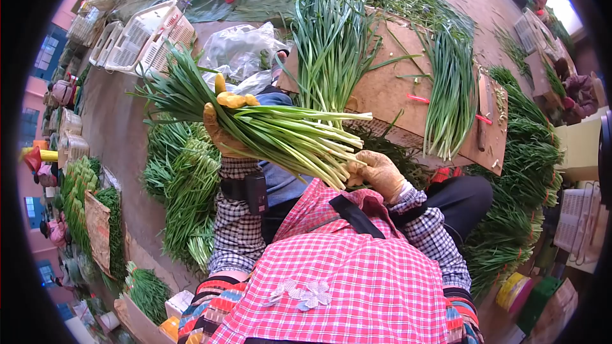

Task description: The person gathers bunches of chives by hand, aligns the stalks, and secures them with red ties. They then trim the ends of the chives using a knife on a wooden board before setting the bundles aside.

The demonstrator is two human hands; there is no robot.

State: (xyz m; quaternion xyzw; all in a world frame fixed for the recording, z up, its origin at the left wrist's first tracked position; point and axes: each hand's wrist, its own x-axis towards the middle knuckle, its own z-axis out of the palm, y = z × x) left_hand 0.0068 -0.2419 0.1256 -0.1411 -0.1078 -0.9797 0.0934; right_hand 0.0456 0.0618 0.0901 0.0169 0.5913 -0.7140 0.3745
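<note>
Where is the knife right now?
In the head view the knife lies at the right end of the wooden board, just right of a laid-out bunch of chives, apart from both hands.

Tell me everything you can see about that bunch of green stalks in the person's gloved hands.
The bunch of long green chive stalks with pale white ends lies roughly level, leafy tips fanning left, cut ends pointing right. The yellow-gloved left hand wraps its middle; the yellow-gloved right hand touches the white ends. It is held above the red checked apron.
</note>
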